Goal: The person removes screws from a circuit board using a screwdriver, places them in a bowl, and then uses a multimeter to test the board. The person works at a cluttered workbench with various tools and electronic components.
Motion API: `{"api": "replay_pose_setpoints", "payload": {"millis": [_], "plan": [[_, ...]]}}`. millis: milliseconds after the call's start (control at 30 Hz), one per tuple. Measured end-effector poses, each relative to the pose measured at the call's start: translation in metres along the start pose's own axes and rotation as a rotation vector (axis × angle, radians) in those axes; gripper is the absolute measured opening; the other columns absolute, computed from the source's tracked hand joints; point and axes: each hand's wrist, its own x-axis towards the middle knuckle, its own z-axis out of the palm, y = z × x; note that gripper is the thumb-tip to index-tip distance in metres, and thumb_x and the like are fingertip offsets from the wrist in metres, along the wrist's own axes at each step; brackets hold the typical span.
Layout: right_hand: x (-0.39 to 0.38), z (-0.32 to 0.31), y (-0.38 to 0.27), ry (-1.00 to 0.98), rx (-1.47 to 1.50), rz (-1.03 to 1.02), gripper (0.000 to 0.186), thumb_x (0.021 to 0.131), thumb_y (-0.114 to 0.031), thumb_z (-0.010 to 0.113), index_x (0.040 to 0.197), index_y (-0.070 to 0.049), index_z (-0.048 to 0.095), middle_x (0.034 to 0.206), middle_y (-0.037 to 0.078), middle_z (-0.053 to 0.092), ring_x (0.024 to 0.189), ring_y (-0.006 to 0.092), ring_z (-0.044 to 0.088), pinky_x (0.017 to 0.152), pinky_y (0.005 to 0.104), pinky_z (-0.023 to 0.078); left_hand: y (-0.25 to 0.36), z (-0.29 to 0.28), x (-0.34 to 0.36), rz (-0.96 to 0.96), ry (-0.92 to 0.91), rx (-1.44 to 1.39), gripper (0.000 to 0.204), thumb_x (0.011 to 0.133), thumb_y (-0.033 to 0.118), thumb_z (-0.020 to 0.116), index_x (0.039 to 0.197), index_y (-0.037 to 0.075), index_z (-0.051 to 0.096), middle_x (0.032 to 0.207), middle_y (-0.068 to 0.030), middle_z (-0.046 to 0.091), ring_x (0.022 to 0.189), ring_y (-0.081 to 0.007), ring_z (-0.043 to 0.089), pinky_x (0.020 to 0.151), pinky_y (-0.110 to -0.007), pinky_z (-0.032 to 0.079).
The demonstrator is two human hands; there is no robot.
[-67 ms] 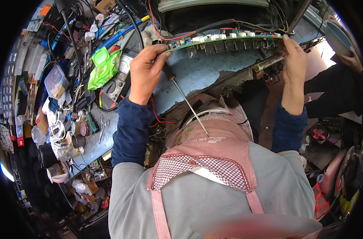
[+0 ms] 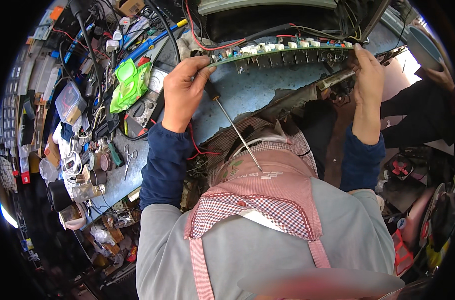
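At the far left, a clear plastic box (image 2: 70,102) stands among cables and small parts, with a bright green soft pack (image 2: 130,85) to its right and a pair of scissor-handled forceps (image 2: 129,161) lying nearer the body. Next comes the left hand (image 2: 183,92), its thumb and forefinger pinching the left end of a long, narrow circuit board (image 2: 275,49). A screwdriver (image 2: 236,131) slants from beneath this hand toward the apron (image 2: 282,165); its handle is partly covered, so whether the other fingers hold it cannot be told. The board spans the space between the two hands, its long axis running left to right across the body, with the right end a little farther up the view than the left. Pale connectors line its far side, and dark blocks hang along the near side, above the blue work surface (image 2: 232,95). Neither hand is nearer: each is at its own end, and the right hand (image 2: 368,75) grasps the right tip between its fingers. Farther right, another person's hand (image 2: 441,77) is at a grey-blue bowl (image 2: 424,47).
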Motion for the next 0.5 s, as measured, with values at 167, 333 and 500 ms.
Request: {"api": "replay_pose_setpoints", "payload": {"millis": [167,333,500], "plan": [[-0.01,-0.005,0.012,0.063,-0.006,-0.004,0.029,0.103,-0.019,0.074,0.115,0.007,0.075,0.096,0.003,0.073,0.084,0.0077,0.061,0.073,0.0226,0.045,0.0,0.009,-0.016,0.071,-0.019,-0.007,0.02,0.088,-0.002,0.08,0.108,-0.002,0.075,0.108,-0.0146,0.078,0.094,-0.0279,0.076,0.084,-0.034,0.059],[-0.014,-0.001,0.01,0.061,0.027,-0.008,0.029,0.102,-0.019,0.075,0.114,0.007,0.076,0.089,-0.001,0.068,0.077,0.0042,0.054,0.067,0.0212,0.04,0.004,0.008,-0.012,0.049,0.012,-0.011,0.019,0.088,-0.002,0.081,0.106,-0.002,0.076,0.106,-0.014,0.078,0.093,-0.0269,0.076,0.082,-0.034,0.059],[-0.008,0.0,0.012,0.074,0.008,-0.05,0.03,0.102,-0.02,0.076,0.116,0.008,0.076,0.085,-0.004,0.063,0.071,0.0033,0.046,0.063,0.0214,0.032,0.003,0.007,-0.002,-0.028,0.024,-0.04,0.017,0.09,0.002,0.081,0.106,-0.002,0.077,0.098,-0.0124,0.077,0.083,-0.0212,0.072,0.075,-0.031,0.056]]}}
